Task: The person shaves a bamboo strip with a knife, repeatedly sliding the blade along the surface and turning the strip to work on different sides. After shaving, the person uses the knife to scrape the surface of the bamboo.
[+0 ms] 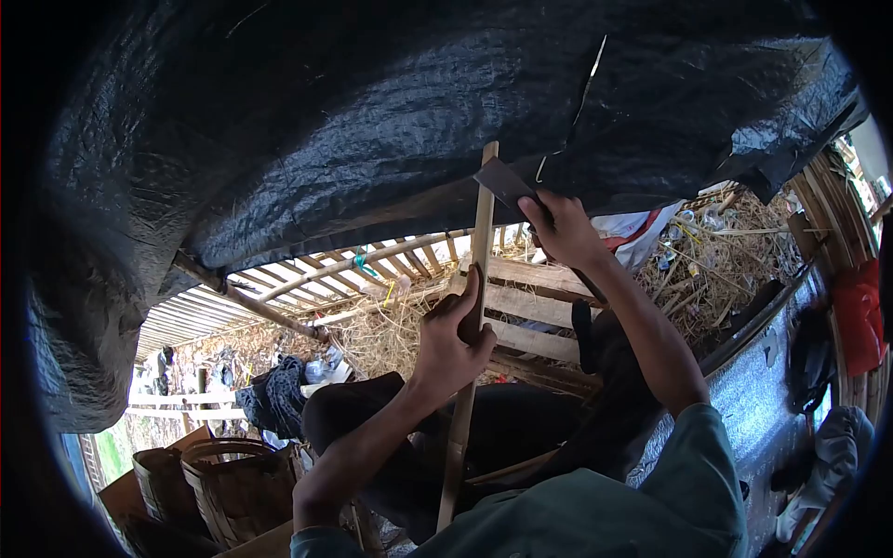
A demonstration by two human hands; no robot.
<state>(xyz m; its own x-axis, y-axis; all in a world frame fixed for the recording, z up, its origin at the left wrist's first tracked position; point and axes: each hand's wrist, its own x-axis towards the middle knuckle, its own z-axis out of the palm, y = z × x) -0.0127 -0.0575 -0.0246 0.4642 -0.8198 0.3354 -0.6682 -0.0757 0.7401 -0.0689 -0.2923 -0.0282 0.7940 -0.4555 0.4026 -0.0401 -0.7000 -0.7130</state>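
My left hand [451, 344] is wrapped around a long, pale bamboo strip [483, 228], its thumb pointing up along it. The strip stands nearly upright in view, running from under the black sheet down past my lap to my shirt. My right hand [566, 232] grips a knife [502, 182] with a broad, dark blade. That blade lies across the strip near its top end and appears to touch it. A dark, narrow length, seemingly the knife's handle, shows below my right wrist.
A black plastic sheet [372, 139] hangs low overhead. Wooden planks [530, 307] and dry straw [400, 330] lie in front of my legs. Bamboo slats [279, 284] stand behind. Woven baskets [237, 493] sit at lower left, and a red item [858, 316] hangs at right.
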